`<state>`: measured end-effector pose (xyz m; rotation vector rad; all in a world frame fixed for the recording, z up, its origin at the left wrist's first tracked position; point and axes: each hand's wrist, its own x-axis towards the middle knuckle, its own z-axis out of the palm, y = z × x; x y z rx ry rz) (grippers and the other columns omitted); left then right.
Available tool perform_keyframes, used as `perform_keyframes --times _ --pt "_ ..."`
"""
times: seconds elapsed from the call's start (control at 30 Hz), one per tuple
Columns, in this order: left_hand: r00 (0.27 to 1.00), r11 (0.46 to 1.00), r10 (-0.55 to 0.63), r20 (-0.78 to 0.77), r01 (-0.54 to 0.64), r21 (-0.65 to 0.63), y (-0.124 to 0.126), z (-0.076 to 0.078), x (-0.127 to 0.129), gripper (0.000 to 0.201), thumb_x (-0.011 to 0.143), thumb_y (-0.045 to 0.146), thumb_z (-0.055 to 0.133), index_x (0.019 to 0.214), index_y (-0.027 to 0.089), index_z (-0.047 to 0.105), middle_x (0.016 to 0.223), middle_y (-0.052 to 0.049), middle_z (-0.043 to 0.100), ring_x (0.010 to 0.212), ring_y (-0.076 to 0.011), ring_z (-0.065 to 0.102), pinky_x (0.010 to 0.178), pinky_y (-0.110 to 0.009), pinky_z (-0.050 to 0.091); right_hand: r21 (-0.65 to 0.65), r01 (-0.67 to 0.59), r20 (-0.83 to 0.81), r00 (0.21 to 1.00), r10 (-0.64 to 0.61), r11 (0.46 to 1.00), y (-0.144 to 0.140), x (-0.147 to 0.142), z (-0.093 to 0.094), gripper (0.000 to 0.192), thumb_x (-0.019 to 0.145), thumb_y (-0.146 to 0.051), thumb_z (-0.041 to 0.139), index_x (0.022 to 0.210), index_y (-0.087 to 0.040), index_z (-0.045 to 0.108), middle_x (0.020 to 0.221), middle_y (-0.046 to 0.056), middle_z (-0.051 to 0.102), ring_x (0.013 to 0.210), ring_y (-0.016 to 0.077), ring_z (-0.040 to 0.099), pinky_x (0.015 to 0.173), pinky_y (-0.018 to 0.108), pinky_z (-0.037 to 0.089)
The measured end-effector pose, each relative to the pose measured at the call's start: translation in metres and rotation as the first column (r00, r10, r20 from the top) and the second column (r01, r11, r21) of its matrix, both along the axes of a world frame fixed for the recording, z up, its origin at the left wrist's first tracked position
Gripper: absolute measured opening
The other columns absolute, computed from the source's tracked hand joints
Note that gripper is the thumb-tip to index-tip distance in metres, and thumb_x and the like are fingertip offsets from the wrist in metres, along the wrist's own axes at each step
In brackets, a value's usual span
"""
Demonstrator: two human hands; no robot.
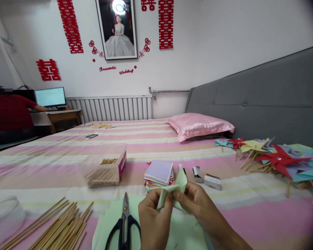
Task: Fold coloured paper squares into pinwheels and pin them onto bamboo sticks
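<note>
Both my hands hold one light green paper pinwheel [182, 181], partly folded, above pale green sheets [184, 231] on the bed. My left hand [156, 215] pinches its left side between thumb and fingers. On its right side, my right hand [198, 201] grips the paper, the thumb pressed near the middle. Dark-handled scissors [124, 222] lie on the green sheets left of my left hand, blades pointing away. Just beyond my hands is a stack of coloured paper squares [159, 172], a purple one on top. My fingers hide part of the folds.
Bamboo sticks [65, 225] lie at front left beside a clear plastic lid [5, 218]. A clear box [104, 170] holds more sticks. Two small boxes [212, 181] sit right of the stack. Finished pinwheels [279, 158] crowd the right. A person in red [10, 111] sits far left.
</note>
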<state>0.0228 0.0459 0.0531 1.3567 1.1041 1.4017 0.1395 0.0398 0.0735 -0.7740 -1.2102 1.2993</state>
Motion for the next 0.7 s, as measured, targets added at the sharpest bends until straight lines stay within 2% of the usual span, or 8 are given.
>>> perform_keyframes --times 0.37,0.6,0.7 --pt "1.0 1.0 0.02 -0.014 -0.02 0.004 0.0009 -0.0029 -0.0003 0.018 0.072 0.033 0.059 0.065 0.016 0.06 0.057 0.002 0.055 0.06 -0.013 0.049 0.057 -0.021 0.039 0.035 -0.037 -0.029 0.999 0.038 0.999 -0.0013 -0.0004 0.0011 0.032 0.074 -0.029 0.063 0.102 -0.014 0.062 0.096 0.008 0.066 0.09 0.0205 0.058 0.089 0.034 0.039" --pt "0.999 0.999 0.049 0.004 -0.049 0.004 -0.0015 0.0033 0.0043 0.017 0.069 0.031 0.061 0.066 0.014 0.062 0.059 -0.001 0.06 0.059 -0.0138 0.05 0.057 -0.022 0.04 -0.013 0.015 -0.025 1.0 -0.015 1.0 0.0034 -0.0011 -0.003 0.034 0.067 -0.038 0.068 0.09 -0.014 0.065 0.08 0.006 0.069 0.077 0.0219 0.061 0.076 0.033 0.046" --pt "0.999 0.999 0.045 0.023 -0.046 0.01 -0.0036 0.0048 0.0067 0.017 0.068 0.031 0.061 0.065 0.014 0.062 0.058 -0.001 0.059 0.059 -0.0145 0.051 0.056 -0.023 0.041 0.013 0.009 0.005 1.0 -0.009 1.0 0.003 0.001 -0.0021 0.033 0.069 -0.037 0.066 0.092 -0.014 0.064 0.086 0.007 0.069 0.082 0.0216 0.06 0.081 0.034 0.044"
